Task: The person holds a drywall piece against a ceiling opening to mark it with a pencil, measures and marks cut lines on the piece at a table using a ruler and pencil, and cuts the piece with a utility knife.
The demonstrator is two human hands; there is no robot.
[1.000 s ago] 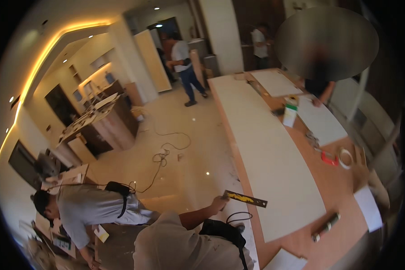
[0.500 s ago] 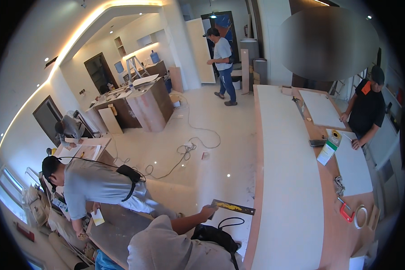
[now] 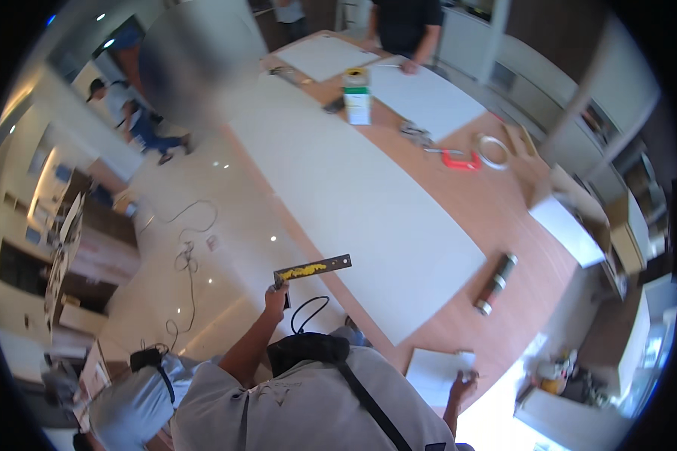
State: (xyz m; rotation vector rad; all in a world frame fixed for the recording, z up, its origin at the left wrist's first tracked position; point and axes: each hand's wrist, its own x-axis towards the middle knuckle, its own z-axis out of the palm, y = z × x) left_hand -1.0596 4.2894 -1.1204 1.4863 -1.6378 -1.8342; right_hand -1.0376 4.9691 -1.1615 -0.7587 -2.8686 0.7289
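Observation:
My left hand (image 3: 275,298) is closed round the short arm of a dark metal try square (image 3: 312,268) with yellow smears on its blade. The blade points right, over the near left edge of the long table (image 3: 530,289). At the table's near end, a small white sheet (image 3: 436,372) lies flat on the brown top. My right hand (image 3: 465,385) is at its right edge, fingers curled; what they pinch, if anything, is too small to tell. A long white panel (image 3: 353,218) covers much of the tabletop ahead of me.
On the table are a dark cylinder (image 3: 496,284), a red clamp (image 3: 461,159), a tape roll (image 3: 493,150), a tin (image 3: 357,98) and an open carton (image 3: 572,218). A person in black (image 3: 406,30) stands at the far side. Another bends beside me at left; cables (image 3: 188,259) trail over the floor.
My view has swung right, toward the table. My left hand still grips the try square. My right hand and the small white sheet have come into view. A person at the back is now striding.

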